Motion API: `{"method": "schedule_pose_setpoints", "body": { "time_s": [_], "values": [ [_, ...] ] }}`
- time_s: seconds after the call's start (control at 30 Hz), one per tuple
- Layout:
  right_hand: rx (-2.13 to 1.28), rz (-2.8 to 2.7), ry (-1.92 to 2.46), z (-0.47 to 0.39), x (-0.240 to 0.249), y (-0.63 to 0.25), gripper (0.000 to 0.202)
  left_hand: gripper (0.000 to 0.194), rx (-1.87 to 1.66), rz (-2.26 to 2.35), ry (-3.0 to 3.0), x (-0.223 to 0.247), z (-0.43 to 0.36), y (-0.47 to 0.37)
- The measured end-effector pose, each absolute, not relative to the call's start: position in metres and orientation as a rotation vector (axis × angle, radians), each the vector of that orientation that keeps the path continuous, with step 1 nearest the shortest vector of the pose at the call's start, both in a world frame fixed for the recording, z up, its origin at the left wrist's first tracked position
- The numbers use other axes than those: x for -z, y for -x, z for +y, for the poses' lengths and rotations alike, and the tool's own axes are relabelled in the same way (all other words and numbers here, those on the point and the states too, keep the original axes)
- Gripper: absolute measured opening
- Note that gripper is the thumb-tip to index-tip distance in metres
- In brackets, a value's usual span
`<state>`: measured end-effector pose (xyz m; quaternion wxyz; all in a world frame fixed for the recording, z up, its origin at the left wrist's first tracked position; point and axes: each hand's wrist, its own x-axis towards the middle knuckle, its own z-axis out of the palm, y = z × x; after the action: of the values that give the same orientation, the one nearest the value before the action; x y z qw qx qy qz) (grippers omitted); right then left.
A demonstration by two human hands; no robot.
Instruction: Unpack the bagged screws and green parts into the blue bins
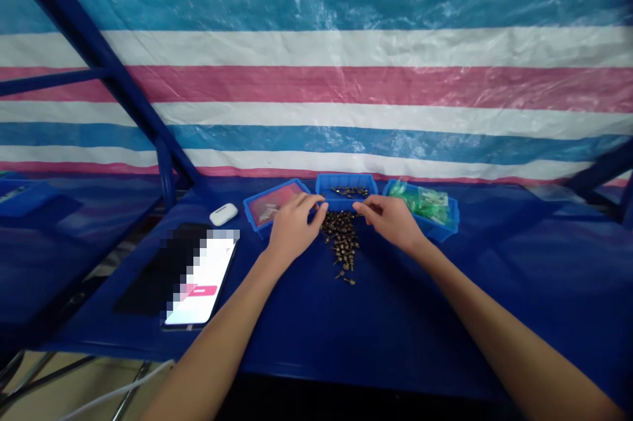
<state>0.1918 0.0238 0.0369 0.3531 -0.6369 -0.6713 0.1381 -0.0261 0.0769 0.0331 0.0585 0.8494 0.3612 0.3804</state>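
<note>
My left hand (297,223) is closed at the left front corner of a small blue bin (341,206), thumb and fingers at its front wall. At the bin's right front corner, my right hand (393,220) pinches the same wall. Inside the bin lie some dark brassy screws (350,192). A heap of similar screws (340,236) spreads on the blue table (316,322) just in front of it, with a few stray ones nearest me.
A blue bin (263,228) with a reddish bottom and small pieces stands left. Another blue bin (445,231), holding green plastic packets (428,202), stands right. A lit tablet or phone (205,282) and white earbud case (223,214) lie left. Behind hangs a striped tarp (346,84).
</note>
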Motion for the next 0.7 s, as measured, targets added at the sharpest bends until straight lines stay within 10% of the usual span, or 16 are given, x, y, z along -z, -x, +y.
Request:
{"method": "schedule_pose_setpoints", "body": {
  "time_s": [0.4,0.7],
  "values": [
    [0.008,-2.081,2.04,0.013,-0.012,-0.185,0.021,0.019,-1.104,1.063,-2.68,-0.025,0.07,0.02],
    [-0.583,-1.74,1.451,0.003,-0.015,-0.189,0.014,0.017,-1.081,0.949,-2.635,-0.025,0.069,0.018]
  ]
}}
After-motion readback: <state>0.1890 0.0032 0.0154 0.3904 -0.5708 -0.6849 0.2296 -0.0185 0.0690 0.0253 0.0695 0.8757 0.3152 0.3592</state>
